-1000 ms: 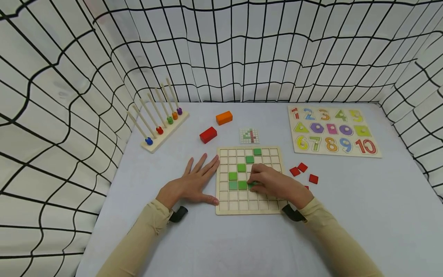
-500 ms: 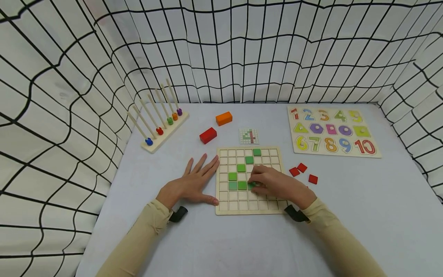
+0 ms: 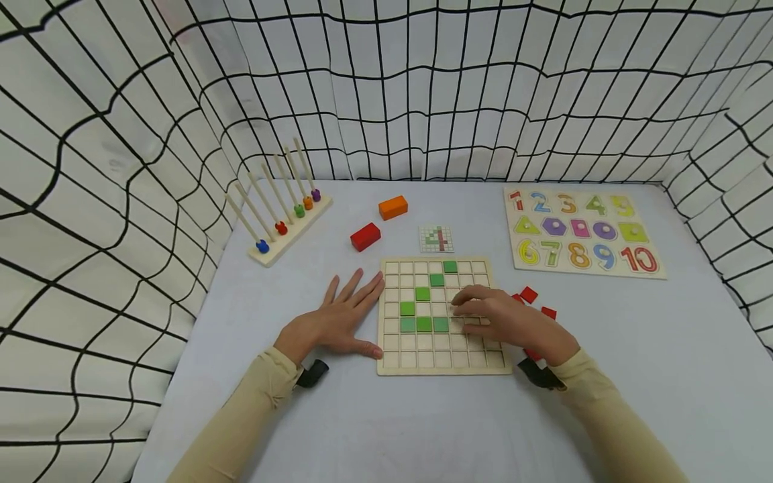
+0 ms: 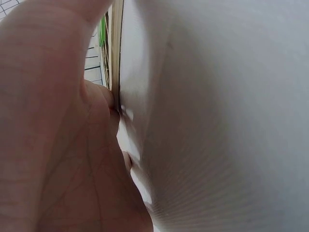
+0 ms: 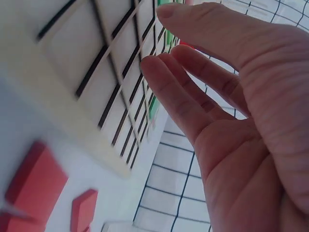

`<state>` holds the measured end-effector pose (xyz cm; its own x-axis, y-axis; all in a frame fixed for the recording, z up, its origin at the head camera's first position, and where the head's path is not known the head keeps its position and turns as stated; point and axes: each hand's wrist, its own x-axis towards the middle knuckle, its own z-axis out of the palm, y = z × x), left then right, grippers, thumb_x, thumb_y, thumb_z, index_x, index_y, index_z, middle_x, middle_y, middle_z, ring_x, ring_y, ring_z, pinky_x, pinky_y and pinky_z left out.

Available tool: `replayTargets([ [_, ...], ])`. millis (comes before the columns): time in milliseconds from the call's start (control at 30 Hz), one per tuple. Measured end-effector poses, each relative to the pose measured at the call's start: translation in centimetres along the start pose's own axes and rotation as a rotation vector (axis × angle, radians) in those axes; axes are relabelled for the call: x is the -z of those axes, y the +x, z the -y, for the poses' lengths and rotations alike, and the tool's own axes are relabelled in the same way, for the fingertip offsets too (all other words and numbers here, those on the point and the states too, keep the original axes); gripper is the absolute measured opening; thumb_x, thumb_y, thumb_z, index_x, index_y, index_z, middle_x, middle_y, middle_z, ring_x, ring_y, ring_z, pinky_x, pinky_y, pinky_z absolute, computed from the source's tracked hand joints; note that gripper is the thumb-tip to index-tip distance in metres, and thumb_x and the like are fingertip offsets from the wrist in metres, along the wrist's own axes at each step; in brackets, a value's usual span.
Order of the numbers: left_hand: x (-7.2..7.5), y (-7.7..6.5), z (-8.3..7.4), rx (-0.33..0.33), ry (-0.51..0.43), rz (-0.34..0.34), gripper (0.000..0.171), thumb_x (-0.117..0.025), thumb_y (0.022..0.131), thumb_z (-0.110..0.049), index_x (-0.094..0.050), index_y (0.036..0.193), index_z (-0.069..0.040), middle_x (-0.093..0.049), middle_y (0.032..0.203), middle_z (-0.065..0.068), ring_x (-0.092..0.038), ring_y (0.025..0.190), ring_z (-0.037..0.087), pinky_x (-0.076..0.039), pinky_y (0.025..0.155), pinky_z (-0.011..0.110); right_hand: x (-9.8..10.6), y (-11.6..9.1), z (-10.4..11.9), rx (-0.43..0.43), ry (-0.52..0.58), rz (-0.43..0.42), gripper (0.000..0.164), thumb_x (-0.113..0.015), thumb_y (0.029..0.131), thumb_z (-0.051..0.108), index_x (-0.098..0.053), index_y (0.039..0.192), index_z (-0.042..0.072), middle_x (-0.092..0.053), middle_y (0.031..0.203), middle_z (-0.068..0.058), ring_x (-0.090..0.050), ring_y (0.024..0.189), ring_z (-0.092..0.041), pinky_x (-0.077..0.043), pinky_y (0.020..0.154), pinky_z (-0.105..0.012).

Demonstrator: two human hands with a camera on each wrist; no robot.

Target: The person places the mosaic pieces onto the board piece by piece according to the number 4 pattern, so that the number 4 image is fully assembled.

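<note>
A wooden grid board [image 3: 443, 371] lies on the white table with several green square tiles [image 3: 424, 324] set in its cells. My left hand [image 3: 332, 329] is spread flat beside it, thumb and fingertips touching the board's left edge; in the left wrist view the palm [image 4: 91, 159] faces the cloth. Over the right half of the grid is my right hand [image 3: 507, 318], its fingers relaxed with a gap to the thumb and nothing between them, as the right wrist view shows. Red square tiles [image 3: 529, 294] lie right of the board, partly hidden behind that hand.
Behind the board lies a small pattern card [image 3: 436, 239]. A red block [image 3: 365, 237] and an orange block [image 3: 393, 207] stand left of it. A peg rack with beads [image 3: 290, 231] is at far left, a number puzzle [image 3: 582, 231] at far right. Black netting encloses the table's back and sides.
My right hand has let go of a green tile, now visible in its cell, and moved right with its fingers loosened. The left hand has stayed in place.
</note>
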<state>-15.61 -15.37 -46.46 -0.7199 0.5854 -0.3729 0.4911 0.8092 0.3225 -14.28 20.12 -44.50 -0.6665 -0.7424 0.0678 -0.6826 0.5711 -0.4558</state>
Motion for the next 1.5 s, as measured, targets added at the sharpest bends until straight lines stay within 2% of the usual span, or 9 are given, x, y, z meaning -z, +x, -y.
replayTargets([
  [167,0.0,0.2,-0.1,0.003,0.015,0.012,0.132,-0.074,0.085,-0.076,0.004,0.174,-0.017,0.012,0.183,-0.001,0.018,0.168,0.037,0.012,0.131,0.07,0.7,-1.5,-0.6,-0.028,0.008,-0.025,0.029,-0.086,0.09,0.007,-0.08,0.118,0.002,-0.071,0.127,-0.014,-0.072,0.112,-0.029,-0.065,0.091,-0.04],
  [433,0.1,0.0,-0.2,0.006,0.002,0.004,0.131,-0.076,0.085,-0.074,0.001,0.174,-0.016,0.009,0.184,0.001,0.016,0.169,0.039,0.012,0.131,0.071,1.8,-3.3,-1.7,-0.017,-0.02,-0.098,0.029,-0.087,0.086,0.0,-0.081,0.114,-0.001,-0.071,0.124,-0.015,-0.074,0.106,-0.029,-0.066,0.087,-0.042],
  [633,0.0,0.0,-0.1,0.004,0.002,0.003,0.131,-0.075,0.085,-0.075,0.002,0.174,-0.017,0.01,0.183,0.0,0.017,0.169,0.038,0.012,0.131,0.07,1.9,-4.3,-2.2,-0.019,-0.03,-0.139,0.03,-0.088,0.082,-0.005,-0.081,0.111,-0.003,-0.072,0.119,-0.017,-0.074,0.103,-0.029,-0.067,0.083,-0.04],
  [900,0.0,-0.2,-0.1,-0.002,0.0,-0.005,0.132,-0.076,0.084,-0.074,-0.001,0.174,-0.015,0.007,0.184,0.002,0.016,0.169,0.039,0.011,0.131,0.071,2.1,-5.4,-2.9,-0.154,-0.053,-0.105,0.031,-0.088,0.082,-0.005,-0.081,0.111,0.0,-0.071,0.122,-0.016,-0.071,0.106,-0.028,-0.067,0.083,-0.037],
  [1067,0.0,-0.2,-0.2,-0.001,-0.002,-0.006,0.132,-0.076,0.084,-0.075,-0.001,0.174,-0.015,0.007,0.184,0.001,0.016,0.169,0.039,0.011,0.131,0.071,2.0,-5.9,-3.8,-0.196,-0.041,-0.103,0.026,-0.087,0.084,-0.004,-0.082,0.11,0.002,-0.07,0.124,-0.015,-0.069,0.11,-0.03,-0.067,0.084,-0.038],
  [1300,0.0,-0.2,-0.1,-0.009,0.002,-0.008,0.131,-0.076,0.085,-0.074,-0.002,0.174,-0.014,0.007,0.184,0.002,0.015,0.169,0.039,0.01,0.131,0.071,1.4,-6.3,-5.1,-0.169,-0.079,-0.152,0.029,-0.086,0.081,-0.011,-0.08,0.108,0.001,-0.073,0.119,-0.013,-0.069,0.111,-0.031,-0.066,0.086,-0.043],
  [1500,0.0,-0.1,-0.1,-0.005,-0.004,-0.004,0.131,-0.076,0.085,-0.074,0.0,0.174,-0.015,0.008,0.184,0.002,0.016,0.169,0.04,0.011,0.131,0.072,1.3,-6.2,-5.8,-0.148,-0.12,-0.199,0.029,-0.088,0.079,-0.01,-0.08,0.105,0.001,-0.076,0.114,-0.012,-0.067,0.102,-0.025,-0.065,0.08,-0.036],
])
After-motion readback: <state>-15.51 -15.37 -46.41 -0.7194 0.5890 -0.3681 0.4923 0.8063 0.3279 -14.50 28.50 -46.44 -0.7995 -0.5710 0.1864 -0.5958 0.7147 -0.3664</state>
